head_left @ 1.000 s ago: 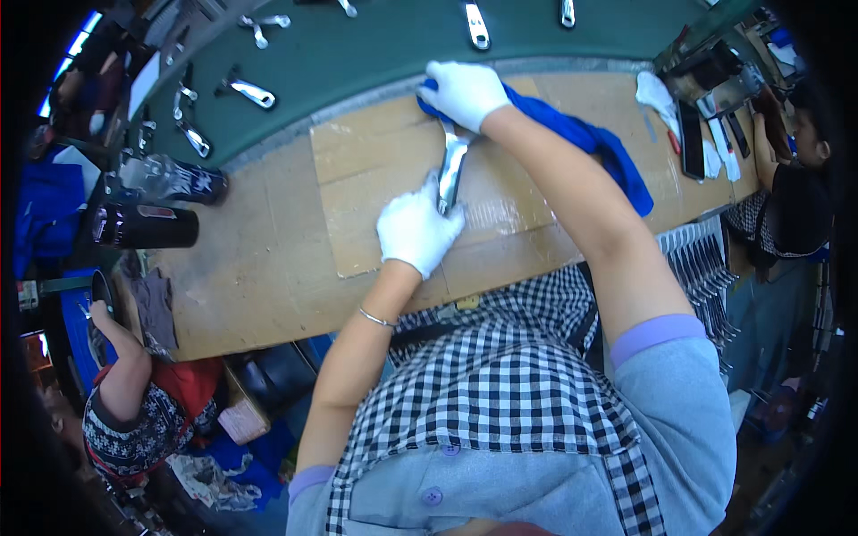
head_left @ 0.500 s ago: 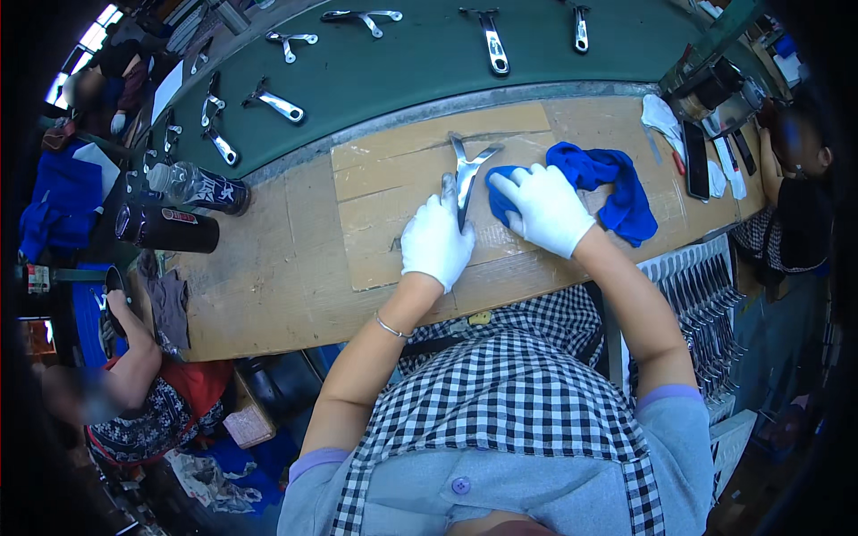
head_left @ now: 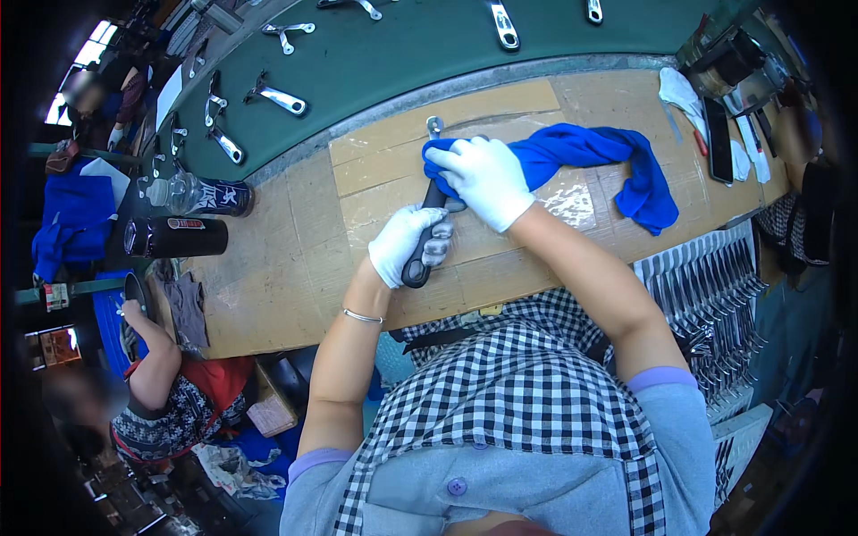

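My left hand [head_left: 413, 243], in a white glove with greyed fingertips, is closed around the black handle of a metal tool [head_left: 416, 272]. Its rounded black end points toward me, and a shiny silver tip with a dark round spot shows at the far end. My right hand [head_left: 487, 179], also gloved, presses a blue cloth [head_left: 572, 147] around the tool's upper part. The cloth hides that part, so I cannot tell the tool's exact kind. The cloth's loose end trails to the right over the cardboard-covered bench [head_left: 295, 295].
Several shiny forked metal pieces [head_left: 284, 100] lie on the green surface [head_left: 384, 67] beyond the bench. A plastic bottle [head_left: 210, 196] and a dark flask [head_left: 183, 237] lie left. A phone [head_left: 718, 138] lies right, above a rack of metal pieces [head_left: 706, 304]. Other people sit nearby.
The cloth has gone from beside the tool to around it, with my right hand moving left. The tool's forked silver head no longer shows; its black handle does. My left hand is slightly further left.
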`<action>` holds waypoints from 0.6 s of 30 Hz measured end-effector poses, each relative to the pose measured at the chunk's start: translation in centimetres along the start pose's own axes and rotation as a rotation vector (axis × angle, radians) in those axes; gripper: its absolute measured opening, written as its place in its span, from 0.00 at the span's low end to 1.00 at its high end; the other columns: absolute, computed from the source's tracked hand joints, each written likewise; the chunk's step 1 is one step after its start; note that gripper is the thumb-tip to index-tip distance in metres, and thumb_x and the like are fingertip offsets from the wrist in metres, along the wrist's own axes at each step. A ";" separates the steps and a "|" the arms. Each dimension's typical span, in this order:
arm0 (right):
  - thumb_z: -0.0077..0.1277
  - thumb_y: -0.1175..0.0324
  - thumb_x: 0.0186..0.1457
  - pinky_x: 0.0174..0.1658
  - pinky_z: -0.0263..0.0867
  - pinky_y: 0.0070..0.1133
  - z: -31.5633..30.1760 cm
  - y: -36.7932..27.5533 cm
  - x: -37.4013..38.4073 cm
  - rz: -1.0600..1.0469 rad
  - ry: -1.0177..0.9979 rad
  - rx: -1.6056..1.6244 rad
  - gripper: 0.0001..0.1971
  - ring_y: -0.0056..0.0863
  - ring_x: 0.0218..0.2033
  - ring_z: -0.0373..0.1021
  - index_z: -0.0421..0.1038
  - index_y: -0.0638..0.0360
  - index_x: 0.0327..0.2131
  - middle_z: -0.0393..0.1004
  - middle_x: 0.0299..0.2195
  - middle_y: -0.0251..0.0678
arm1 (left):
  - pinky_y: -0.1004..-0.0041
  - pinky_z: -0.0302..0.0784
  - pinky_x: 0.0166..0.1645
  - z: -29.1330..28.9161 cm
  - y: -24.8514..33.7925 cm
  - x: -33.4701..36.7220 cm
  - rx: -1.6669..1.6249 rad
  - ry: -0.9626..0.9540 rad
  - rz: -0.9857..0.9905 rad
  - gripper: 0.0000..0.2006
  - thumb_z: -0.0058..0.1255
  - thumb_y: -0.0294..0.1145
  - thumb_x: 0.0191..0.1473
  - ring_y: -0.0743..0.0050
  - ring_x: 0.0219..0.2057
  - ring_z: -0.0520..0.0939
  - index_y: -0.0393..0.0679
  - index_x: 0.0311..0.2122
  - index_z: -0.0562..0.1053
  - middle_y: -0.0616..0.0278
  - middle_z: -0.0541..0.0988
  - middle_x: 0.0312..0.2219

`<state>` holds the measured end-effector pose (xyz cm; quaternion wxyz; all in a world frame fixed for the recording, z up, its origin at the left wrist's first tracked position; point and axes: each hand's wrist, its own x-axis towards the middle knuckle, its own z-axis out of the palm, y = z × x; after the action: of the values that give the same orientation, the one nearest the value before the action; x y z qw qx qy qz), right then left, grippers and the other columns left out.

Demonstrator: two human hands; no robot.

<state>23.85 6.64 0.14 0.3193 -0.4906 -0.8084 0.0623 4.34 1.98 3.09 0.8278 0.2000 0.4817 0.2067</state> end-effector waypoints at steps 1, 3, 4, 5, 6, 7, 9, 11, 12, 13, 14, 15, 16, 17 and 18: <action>0.57 0.66 0.52 0.34 0.70 0.36 0.7 -0.1 0.5 -0.020 -0.002 -0.049 0.13 0.38 0.32 0.75 0.75 0.44 0.43 0.76 0.29 0.36 | 0.82 0.60 0.19 0.2 0.1 -0.1 0.029 -0.023 0.021 0.16 0.44 0.33 0.67 0.86 0.16 0.63 0.35 0.55 0.68 0.72 0.66 0.22; 0.55 0.66 0.53 0.31 0.68 0.32 1.5 -0.4 1.2 -0.045 0.001 -0.171 0.12 0.33 0.30 0.74 0.74 0.42 0.43 0.72 0.26 0.32 | 0.82 0.59 0.19 0.6 0.1 -0.2 0.060 0.018 0.020 0.13 0.45 0.33 0.67 0.87 0.15 0.63 0.36 0.51 0.69 0.73 0.65 0.21; 0.55 0.66 0.53 0.31 0.68 0.32 1.6 -0.6 1.3 -0.066 0.068 -0.166 0.12 0.33 0.30 0.74 0.74 0.42 0.43 0.72 0.26 0.33 | 0.82 0.59 0.19 0.7 0.3 -0.3 0.111 0.018 0.033 0.13 0.46 0.33 0.67 0.87 0.16 0.63 0.37 0.51 0.69 0.74 0.66 0.22; 0.54 0.66 0.54 0.32 0.69 0.32 1.5 -0.5 1.4 -0.060 0.173 -0.176 0.11 0.33 0.30 0.74 0.74 0.43 0.42 0.73 0.26 0.33 | 0.82 0.59 0.19 0.7 0.4 -0.3 0.124 0.039 0.036 0.13 0.46 0.33 0.67 0.86 0.16 0.63 0.37 0.52 0.69 0.73 0.66 0.21; 0.54 0.66 0.54 0.32 0.69 0.32 1.3 -0.6 1.2 -0.087 0.098 -0.185 0.11 0.34 0.30 0.74 0.74 0.43 0.42 0.73 0.27 0.33 | 0.81 0.60 0.20 0.8 0.5 -0.4 0.128 0.029 0.033 0.14 0.47 0.32 0.67 0.86 0.16 0.64 0.37 0.53 0.69 0.73 0.66 0.21; 0.54 0.65 0.55 0.32 0.70 0.32 0.9 -0.5 1.0 -0.097 0.077 -0.190 0.11 0.34 0.30 0.75 0.74 0.43 0.42 0.74 0.27 0.33 | 0.81 0.61 0.20 0.8 0.5 -0.4 0.128 0.010 0.032 0.14 0.47 0.32 0.66 0.85 0.17 0.64 0.37 0.53 0.69 0.72 0.66 0.21; 0.54 0.65 0.55 0.32 0.71 0.32 0.3 -0.4 0.3 -0.116 -0.028 -0.161 0.11 0.35 0.30 0.75 0.74 0.44 0.43 0.75 0.29 0.33 | 0.81 0.61 0.20 0.8 0.5 -0.5 0.157 0.021 0.020 0.15 0.47 0.33 0.67 0.85 0.17 0.64 0.38 0.54 0.69 0.73 0.66 0.21; 0.54 0.64 0.56 0.32 0.71 0.32 -0.9 0.3 -0.9 -0.129 -0.216 -0.117 0.11 0.36 0.30 0.76 0.74 0.45 0.44 0.76 0.30 0.33 | 0.80 0.61 0.20 0.8 0.4 -0.5 0.148 0.010 0.010 0.15 0.47 0.33 0.67 0.85 0.17 0.65 0.38 0.54 0.69 0.73 0.66 0.21; 0.54 0.64 0.56 0.32 0.72 0.33 -1.4 0.7 -1.1 -0.132 -0.229 -0.100 0.11 0.36 0.31 0.77 0.75 0.44 0.44 0.76 0.30 0.33 | 0.80 0.61 0.20 1.0 0.2 -0.5 0.138 -0.005 0.001 0.14 0.47 0.33 0.67 0.85 0.17 0.65 0.38 0.54 0.69 0.73 0.66 0.21; 0.54 0.63 0.56 0.33 0.72 0.33 -2.1 1.4 -1.3 -0.159 -0.292 -0.118 0.11 0.36 0.32 0.77 0.76 0.43 0.44 0.76 0.30 0.33 | 0.80 0.61 0.20 1.1 0.1 -0.4 0.130 -0.031 -0.010 0.14 0.47 0.34 0.67 0.85 0.17 0.65 0.39 0.53 0.69 0.73 0.66 0.21; 0.55 0.63 0.56 0.33 0.72 0.34 -2.8 2.1 -1.2 -0.183 -0.330 -0.141 0.11 0.36 0.32 0.77 0.76 0.43 0.44 0.76 0.31 0.33 | 0.82 0.59 0.19 1.2 0.0 -0.4 0.139 -0.025 0.006 0.15 0.48 0.34 0.67 0.87 0.17 0.64 0.38 0.54 0.71 0.75 0.65 0.22; 0.55 0.63 0.56 0.33 0.72 0.34 -3.7 2.8 -1.1 -0.240 -0.308 -0.136 0.11 0.36 0.32 0.77 0.77 0.42 0.44 0.76 0.31 0.33 | 0.81 0.59 0.19 1.3 0.0 -0.4 0.156 -0.009 0.016 0.14 0.48 0.34 0.67 0.86 0.17 0.64 0.38 0.53 0.71 0.74 0.65 0.22; 0.56 0.62 0.55 0.34 0.72 0.34 -4.7 3.5 -1.1 -0.222 -0.361 -0.130 0.10 0.36 0.33 0.77 0.78 0.41 0.41 0.76 0.31 0.32 | 0.80 0.60 0.19 1.3 0.0 -0.4 0.162 -0.013 0.015 0.14 0.48 0.34 0.67 0.85 0.17 0.65 0.39 0.52 0.70 0.74 0.66 0.21; 0.56 0.62 0.55 0.35 0.72 0.33 -5.6 3.8 -1.1 -0.193 -0.395 -0.147 0.09 0.35 0.33 0.76 0.79 0.42 0.40 0.75 0.30 0.33 | 0.79 0.61 0.19 1.4 0.0 -0.4 0.167 0.006 0.004 0.13 0.48 0.34 0.67 0.85 0.16 0.65 0.40 0.52 0.70 0.73 0.66 0.21; 0.55 0.62 0.55 0.37 0.73 0.33 -6.3 4.0 -0.9 -0.097 -0.419 -0.164 0.09 0.36 0.35 0.77 0.80 0.43 0.40 0.76 0.31 0.33 | 0.79 0.61 0.19 1.5 0.1 -0.4 0.177 -0.010 0.026 0.13 0.48 0.34 0.67 0.84 0.16 0.65 0.40 0.52 0.70 0.73 0.66 0.21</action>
<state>30.82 6.58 3.05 0.1060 -0.4519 -0.8820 0.0813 5.45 1.62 4.11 0.8067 0.2794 0.4912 0.1729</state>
